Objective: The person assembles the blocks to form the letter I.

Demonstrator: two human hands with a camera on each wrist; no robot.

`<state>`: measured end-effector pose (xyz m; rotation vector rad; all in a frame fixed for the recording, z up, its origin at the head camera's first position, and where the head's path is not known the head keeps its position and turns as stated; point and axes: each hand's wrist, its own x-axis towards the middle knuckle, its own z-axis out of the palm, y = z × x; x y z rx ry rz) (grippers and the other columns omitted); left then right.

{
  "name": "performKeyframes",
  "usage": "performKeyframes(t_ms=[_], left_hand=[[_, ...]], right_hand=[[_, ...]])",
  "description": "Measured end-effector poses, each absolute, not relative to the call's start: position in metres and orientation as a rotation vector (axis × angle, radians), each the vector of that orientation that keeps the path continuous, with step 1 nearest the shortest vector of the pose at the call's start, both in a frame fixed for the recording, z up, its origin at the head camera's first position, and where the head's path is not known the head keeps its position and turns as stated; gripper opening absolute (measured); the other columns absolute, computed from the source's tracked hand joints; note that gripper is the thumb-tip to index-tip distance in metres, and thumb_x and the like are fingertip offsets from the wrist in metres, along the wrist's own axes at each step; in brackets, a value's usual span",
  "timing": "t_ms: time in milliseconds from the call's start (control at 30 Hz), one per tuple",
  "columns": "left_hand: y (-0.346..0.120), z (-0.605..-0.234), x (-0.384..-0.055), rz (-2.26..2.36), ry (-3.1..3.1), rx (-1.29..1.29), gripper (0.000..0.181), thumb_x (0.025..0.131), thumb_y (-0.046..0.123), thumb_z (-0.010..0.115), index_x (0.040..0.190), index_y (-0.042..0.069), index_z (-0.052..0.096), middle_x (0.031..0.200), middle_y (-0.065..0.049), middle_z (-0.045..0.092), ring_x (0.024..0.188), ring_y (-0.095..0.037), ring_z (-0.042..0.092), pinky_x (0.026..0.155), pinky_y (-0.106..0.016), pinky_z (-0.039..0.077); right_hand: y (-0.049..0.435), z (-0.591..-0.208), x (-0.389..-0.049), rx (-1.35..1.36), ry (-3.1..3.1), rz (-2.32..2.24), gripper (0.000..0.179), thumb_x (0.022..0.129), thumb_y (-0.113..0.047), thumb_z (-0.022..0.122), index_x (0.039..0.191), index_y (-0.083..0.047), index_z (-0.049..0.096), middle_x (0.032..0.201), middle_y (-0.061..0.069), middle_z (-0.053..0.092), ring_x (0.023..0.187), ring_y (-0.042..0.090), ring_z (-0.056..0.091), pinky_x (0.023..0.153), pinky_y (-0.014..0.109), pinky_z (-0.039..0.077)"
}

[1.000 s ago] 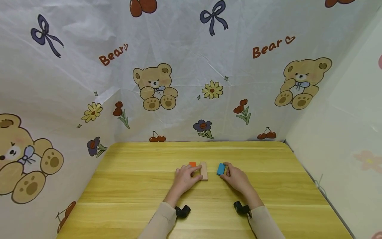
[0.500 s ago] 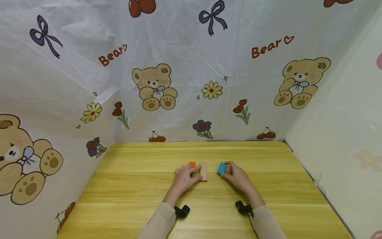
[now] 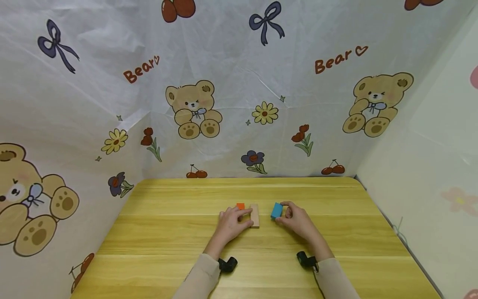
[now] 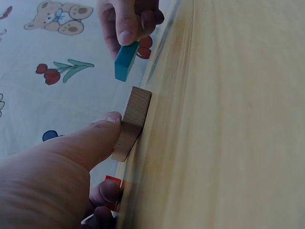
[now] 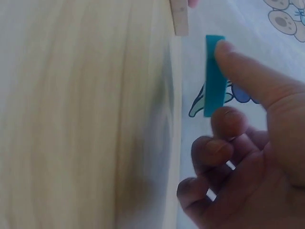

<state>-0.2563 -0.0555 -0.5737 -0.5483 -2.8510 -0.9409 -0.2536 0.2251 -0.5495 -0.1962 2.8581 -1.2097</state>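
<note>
My left hand [image 3: 232, 226] holds a plain wooden block [image 3: 254, 216] by thumb and forefinger at its left side. The block stretches lengthwise away from me on the table; in the left wrist view the thumb presses the wooden block [image 4: 136, 112]. Just beyond my left fingers shows part of an orange block [image 3: 240, 206], mostly covered by the hand. To the right, my right hand [image 3: 296, 220] pinches a blue block [image 3: 276, 211], slightly tilted, between thumb and fingertips. In the right wrist view the thumb lies against the blue block [image 5: 215, 78], with the other fingers curled below.
All of this is on a yellow wood-grain table [image 3: 179, 236]. Behind it hangs a white sheet [image 3: 231, 50] printed with bears, and a pale wall [image 3: 429, 166] borders the right. Thin cord [image 3: 401, 236] hangs by the right edge. Black wrist cameras [image 3: 228, 264] sit on both wrists.
My right hand has shifted slightly to the right, and the blue block has tilted a little in its grip. My left hand has stayed nearly still at the wooden block.
</note>
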Motion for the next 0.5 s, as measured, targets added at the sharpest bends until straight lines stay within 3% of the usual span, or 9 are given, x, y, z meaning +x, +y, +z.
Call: performKeyframes(t_ms=[500], left_hand=[[-0.056, -0.575, -0.257, -0.927, -2.852, -0.545, 0.046, 0.095, 0.051, 0.077, 0.137, 0.034, 0.073, 0.080, 0.011, 0.050, 0.077, -0.011, 0.039, 0.075, -0.035, 0.022]], right_hand=[[0.222, -0.537, -0.250, -0.252, 2.816, -1.309, 0.057, 0.093, -0.022, 0.083, 0.142, -0.005, 0.061, 0.081, 0.001, 0.051, 0.070, 0.014, 0.045, 0.065, 0.027, 0.040]])
